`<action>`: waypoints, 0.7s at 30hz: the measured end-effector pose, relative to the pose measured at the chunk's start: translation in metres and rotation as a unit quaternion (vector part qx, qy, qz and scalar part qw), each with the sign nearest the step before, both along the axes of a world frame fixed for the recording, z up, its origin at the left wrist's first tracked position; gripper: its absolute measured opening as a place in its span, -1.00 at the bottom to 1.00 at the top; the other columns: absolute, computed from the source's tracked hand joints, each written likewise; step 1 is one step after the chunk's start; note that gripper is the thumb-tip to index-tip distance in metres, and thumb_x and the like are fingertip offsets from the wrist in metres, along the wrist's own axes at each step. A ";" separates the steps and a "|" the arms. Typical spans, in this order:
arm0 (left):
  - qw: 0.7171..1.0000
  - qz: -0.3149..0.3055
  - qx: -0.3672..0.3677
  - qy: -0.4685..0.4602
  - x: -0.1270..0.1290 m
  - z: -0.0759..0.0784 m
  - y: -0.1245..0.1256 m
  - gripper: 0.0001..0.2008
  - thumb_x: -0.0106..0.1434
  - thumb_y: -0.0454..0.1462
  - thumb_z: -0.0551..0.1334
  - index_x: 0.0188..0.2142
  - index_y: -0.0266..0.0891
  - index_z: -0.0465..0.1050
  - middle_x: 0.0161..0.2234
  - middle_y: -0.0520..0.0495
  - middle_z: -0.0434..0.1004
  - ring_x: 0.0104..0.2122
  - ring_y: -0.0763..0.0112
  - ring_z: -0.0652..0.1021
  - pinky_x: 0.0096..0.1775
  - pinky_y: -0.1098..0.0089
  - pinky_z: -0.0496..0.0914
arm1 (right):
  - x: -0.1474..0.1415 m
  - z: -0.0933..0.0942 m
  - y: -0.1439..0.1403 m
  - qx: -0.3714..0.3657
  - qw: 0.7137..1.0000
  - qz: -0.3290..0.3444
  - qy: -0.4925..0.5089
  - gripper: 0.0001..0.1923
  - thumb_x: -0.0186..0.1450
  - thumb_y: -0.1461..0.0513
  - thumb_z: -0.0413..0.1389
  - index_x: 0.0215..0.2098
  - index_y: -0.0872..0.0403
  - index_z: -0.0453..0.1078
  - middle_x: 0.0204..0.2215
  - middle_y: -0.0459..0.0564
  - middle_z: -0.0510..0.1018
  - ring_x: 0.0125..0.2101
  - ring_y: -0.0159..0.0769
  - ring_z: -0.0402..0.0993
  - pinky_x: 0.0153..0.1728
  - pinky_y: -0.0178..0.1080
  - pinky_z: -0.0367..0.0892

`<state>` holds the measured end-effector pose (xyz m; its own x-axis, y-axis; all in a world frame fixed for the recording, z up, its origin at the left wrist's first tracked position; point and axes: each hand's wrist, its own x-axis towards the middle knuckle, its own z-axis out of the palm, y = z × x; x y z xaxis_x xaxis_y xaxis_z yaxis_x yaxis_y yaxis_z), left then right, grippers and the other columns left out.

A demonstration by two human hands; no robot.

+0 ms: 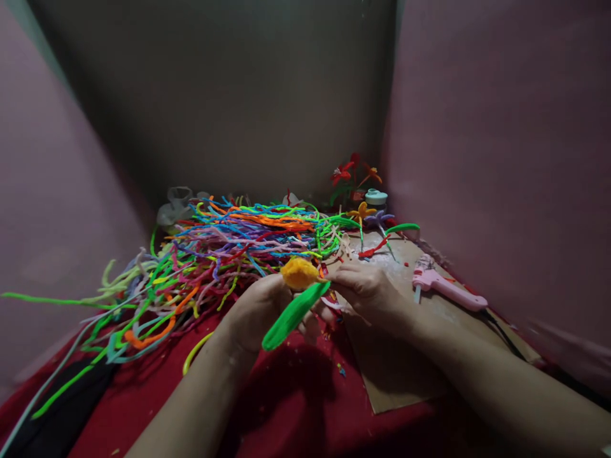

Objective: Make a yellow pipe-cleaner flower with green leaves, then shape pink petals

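Two hands, left hand (260, 308) and right hand (367, 289), each grip closed around one orange-headed green pipe-cleaner flower (298, 289).

dim, walls in shadow; blurred right edge, wide-angle bending at corners

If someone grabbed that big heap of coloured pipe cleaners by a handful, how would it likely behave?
The pile of pipe cleaners would probably come up tangled, since the strands cross and loop through one another. It looks light for its bulk: thin, fuzzy stems. Loose ends trailing over the red cloth would likely drag and bend rather than stay stiff.
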<state>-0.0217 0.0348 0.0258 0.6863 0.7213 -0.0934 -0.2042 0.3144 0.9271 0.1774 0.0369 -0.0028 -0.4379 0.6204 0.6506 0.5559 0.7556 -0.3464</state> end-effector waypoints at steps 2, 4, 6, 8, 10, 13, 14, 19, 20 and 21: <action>1.000 0.007 -0.004 0.001 0.000 0.001 -0.002 -0.77 0.10 -0.26 0.18 -0.38 -0.42 0.52 -0.47 -0.24 0.58 -0.57 0.26 0.56 -0.52 0.34 0.45 | 0.001 -0.002 0.001 0.014 1.000 -0.005 -0.014 -0.78 0.32 0.29 -0.02 -0.28 0.09 0.49 -0.43 0.01 0.50 -0.39 -0.38 0.40 -0.37 -0.33 0.27; 1.000 0.007 0.000 0.005 -0.001 0.002 -0.004 -0.79 0.12 -0.28 0.16 -0.36 -0.41 0.51 -0.46 -0.23 0.59 -0.57 0.28 0.56 -0.51 0.36 0.46 | 0.001 -0.003 0.001 0.028 0.999 -0.007 -0.032 -0.79 0.31 0.30 -0.01 -0.28 0.09 0.49 -0.43 0.01 0.49 -0.39 -0.38 0.39 -0.37 -0.34 0.26; 1.000 -0.004 0.005 0.013 0.000 0.004 -0.006 -0.77 0.15 -0.25 0.15 -0.32 -0.39 0.50 -0.46 -0.23 0.59 -0.61 0.31 0.55 -0.55 0.39 0.44 | 0.002 -0.003 0.002 0.037 0.998 -0.009 -0.054 -0.80 0.30 0.32 0.00 -0.28 0.09 0.48 -0.45 0.00 0.48 -0.40 -0.39 0.39 -0.38 -0.36 0.25; 0.999 -0.005 0.007 0.035 0.001 0.005 -0.008 -0.76 0.17 -0.24 0.15 -0.29 -0.37 0.50 -0.49 -0.21 0.58 -0.68 0.36 0.51 -0.61 0.42 0.41 | 0.003 -0.003 0.003 0.042 0.997 -0.015 -0.068 -0.79 0.30 0.33 -0.01 -0.26 0.08 0.47 -0.45 -0.01 0.47 -0.40 -0.40 0.38 -0.39 -0.37 0.23; 0.998 -0.001 0.000 0.062 0.003 0.006 -0.010 -0.76 0.18 -0.23 0.15 -0.28 -0.37 0.49 -0.54 -0.17 0.56 -0.74 0.42 0.46 -0.68 0.47 0.36 | 0.004 -0.003 0.004 0.046 0.996 -0.015 -0.072 -0.80 0.30 0.33 0.00 -0.23 0.07 0.47 -0.44 -0.01 0.47 -0.40 -0.40 0.38 -0.39 -0.36 0.23; 0.996 0.001 -0.003 0.088 0.005 0.006 -0.013 -0.75 0.20 -0.20 0.16 -0.31 -0.37 0.48 -0.60 -0.13 0.52 -0.79 0.50 0.39 -0.75 0.55 0.24 | 0.004 -0.003 0.004 0.049 0.997 -0.006 -0.066 -0.81 0.29 0.28 0.03 -0.18 0.07 0.45 -0.41 0.00 0.48 -0.39 -0.38 0.38 -0.39 -0.35 0.24; 0.996 0.000 0.002 0.093 0.006 0.007 -0.014 -0.74 0.20 -0.18 0.16 -0.31 -0.37 0.48 -0.61 -0.12 0.51 -0.79 0.52 0.38 -0.75 0.56 0.22 | 0.003 -0.003 0.004 0.049 0.997 -0.003 -0.063 -0.81 0.29 0.27 0.03 -0.18 0.08 0.44 -0.42 0.00 0.48 -0.39 -0.38 0.38 -0.40 -0.35 0.24; 0.993 -0.018 0.019 0.117 0.005 0.008 -0.013 -0.78 0.22 -0.19 0.15 -0.33 -0.33 0.45 -0.64 -0.05 0.47 -0.78 0.57 0.38 -0.72 0.61 0.18 | -0.002 0.000 -0.004 0.035 0.999 0.014 -0.019 -0.82 0.29 0.31 0.00 -0.40 0.13 0.42 -0.54 -0.06 0.42 -0.50 -0.43 0.29 -0.49 -0.36 0.18; 0.992 -0.028 0.024 0.121 0.004 0.007 -0.012 -0.78 0.22 -0.19 0.15 -0.34 -0.33 0.44 -0.64 -0.04 0.47 -0.77 0.57 0.39 -0.71 0.62 0.18 | -0.003 0.001 -0.005 0.022 1.000 0.020 0.001 -0.81 0.28 0.31 0.01 -0.45 0.14 0.40 -0.58 -0.08 0.40 -0.54 -0.45 0.26 -0.51 -0.37 0.16; 0.991 -0.038 0.030 0.124 0.004 0.007 -0.011 -0.78 0.22 -0.18 0.15 -0.34 -0.32 0.43 -0.65 -0.04 0.47 -0.76 0.57 0.40 -0.71 0.63 0.17 | -0.004 0.002 -0.007 0.007 0.999 0.028 0.020 -0.80 0.28 0.32 0.01 -0.49 0.14 0.37 -0.61 -0.11 0.37 -0.57 -0.48 0.22 -0.54 -0.38 0.13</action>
